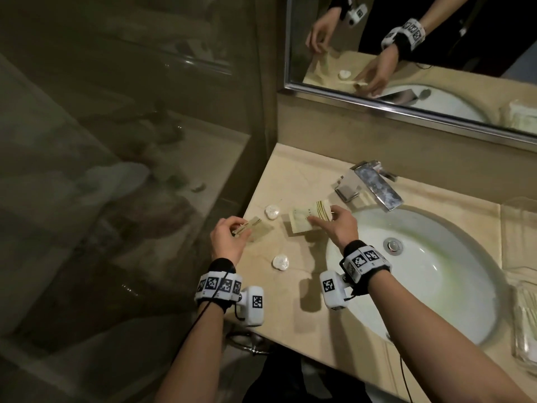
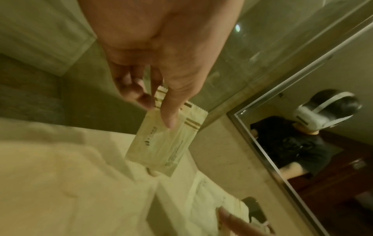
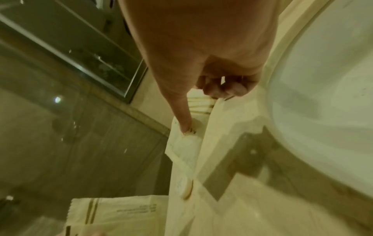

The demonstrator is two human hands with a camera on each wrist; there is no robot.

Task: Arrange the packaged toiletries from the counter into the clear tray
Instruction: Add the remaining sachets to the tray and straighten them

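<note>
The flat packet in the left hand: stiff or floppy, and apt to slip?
The packet, pinched by the left hand at its striped end, hangs fairly flat, so probably light and semi-stiff. Its smooth wrapper could slide between fingers.

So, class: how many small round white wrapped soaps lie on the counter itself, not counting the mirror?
2. One round soap lies near the back, between the left hand and right hand. The other round soap lies nearer the front edge. More could be hidden under the hands.
</note>
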